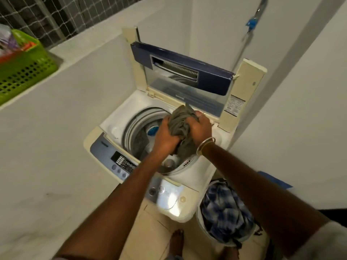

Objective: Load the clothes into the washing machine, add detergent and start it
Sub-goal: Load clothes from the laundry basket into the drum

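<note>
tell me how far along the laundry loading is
Done: the lid is up and a dark item seems to lie in the drum. In hand: the left hand and right hand grip a grey garment above the drum. Left: the checked clothes in the bucket, detergent, and the control panel to start.

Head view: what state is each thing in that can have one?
Washer lid, raised open.
Drum, uncovered.
Grey garment, bunched, held above the drum.
Left hand, grips the garment.
Right hand, grips the garment.
White bin, holds checked cloth.
Green basket, partly filled.
</note>
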`<state>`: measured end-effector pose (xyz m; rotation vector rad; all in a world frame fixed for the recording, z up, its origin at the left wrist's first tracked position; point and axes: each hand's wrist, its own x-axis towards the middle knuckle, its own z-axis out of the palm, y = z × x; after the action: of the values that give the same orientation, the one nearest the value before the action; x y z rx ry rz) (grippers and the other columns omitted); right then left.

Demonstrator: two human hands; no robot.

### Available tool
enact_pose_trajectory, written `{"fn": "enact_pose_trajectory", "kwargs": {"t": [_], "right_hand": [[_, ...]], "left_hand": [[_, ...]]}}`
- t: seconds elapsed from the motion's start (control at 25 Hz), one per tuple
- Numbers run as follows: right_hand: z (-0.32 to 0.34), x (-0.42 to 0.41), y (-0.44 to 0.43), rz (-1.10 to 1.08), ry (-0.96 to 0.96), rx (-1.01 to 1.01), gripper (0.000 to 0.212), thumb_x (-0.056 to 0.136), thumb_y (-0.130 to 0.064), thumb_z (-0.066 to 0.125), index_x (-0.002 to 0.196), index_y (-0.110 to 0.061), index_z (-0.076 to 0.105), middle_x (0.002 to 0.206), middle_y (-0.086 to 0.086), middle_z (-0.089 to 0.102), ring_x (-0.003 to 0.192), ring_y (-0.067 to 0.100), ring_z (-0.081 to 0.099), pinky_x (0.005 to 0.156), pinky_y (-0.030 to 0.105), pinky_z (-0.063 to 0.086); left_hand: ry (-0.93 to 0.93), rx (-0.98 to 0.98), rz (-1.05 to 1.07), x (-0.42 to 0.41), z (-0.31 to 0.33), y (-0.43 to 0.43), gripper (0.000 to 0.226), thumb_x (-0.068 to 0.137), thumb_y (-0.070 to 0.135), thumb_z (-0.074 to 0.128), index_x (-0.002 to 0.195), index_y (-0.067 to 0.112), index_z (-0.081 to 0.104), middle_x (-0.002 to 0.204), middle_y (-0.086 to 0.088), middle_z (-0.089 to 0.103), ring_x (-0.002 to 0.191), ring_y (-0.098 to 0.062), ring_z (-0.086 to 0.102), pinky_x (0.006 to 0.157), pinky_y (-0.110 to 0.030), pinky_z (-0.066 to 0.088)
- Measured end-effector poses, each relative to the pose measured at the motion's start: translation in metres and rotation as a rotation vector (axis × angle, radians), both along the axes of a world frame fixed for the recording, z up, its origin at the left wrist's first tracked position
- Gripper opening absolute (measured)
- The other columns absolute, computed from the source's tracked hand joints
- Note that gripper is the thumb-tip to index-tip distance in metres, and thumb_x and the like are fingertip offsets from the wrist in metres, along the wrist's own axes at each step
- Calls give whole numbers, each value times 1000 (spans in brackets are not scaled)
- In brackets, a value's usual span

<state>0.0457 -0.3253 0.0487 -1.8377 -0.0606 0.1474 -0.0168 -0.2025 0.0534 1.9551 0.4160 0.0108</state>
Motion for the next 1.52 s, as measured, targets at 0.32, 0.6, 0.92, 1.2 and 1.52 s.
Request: {"fn": "enact_pose_trajectory", "kwargs": {"t": [0.32,0.6,0.92,1.2,1.52], "right_hand": [[-32,-1,-5,2,173,-187,38,93,-28,62,127,-14,58,120,4,65,108,19,60,93,25,43],[-53,-30,-97,-238,162,-67,20,88,-39,60,100,-23,64,88,-4,70,78,15,70,84,41,59],[-157,-70,-248,-312,343,-307,14,90,-21,62,95,-8,65,89,9,68,86,26,64,83,36,50],[-311,-77,-305,-39,580,-559,22,91,-20,55,110,-10,63,110,15,66,103,33,62,85,33,46],[-519,-98,-298,370,723,-888,127,61,-64,75,152,-37,-9,161,18,2,144,49,9,105,67,30]], "left_hand": [[157,248,61,12,-49,51,30,85,20,67,115,17,66,106,-1,69,95,-13,64,78,-21,43],[-177,112,-25,9,-54,-89,16,97,27,53,108,23,63,97,5,69,86,-10,67,80,-33,57],[69,42,-326,-20,-159,-240,18,101,27,49,104,20,65,98,1,71,89,-14,66,87,-36,54],[430,153,-368,-21,-298,-281,29,103,21,45,123,10,62,125,-11,64,116,-29,58,92,-26,40],[704,6,-193,-50,-445,-274,23,101,11,44,116,14,61,118,-11,63,114,-30,58,93,-30,44]]}}
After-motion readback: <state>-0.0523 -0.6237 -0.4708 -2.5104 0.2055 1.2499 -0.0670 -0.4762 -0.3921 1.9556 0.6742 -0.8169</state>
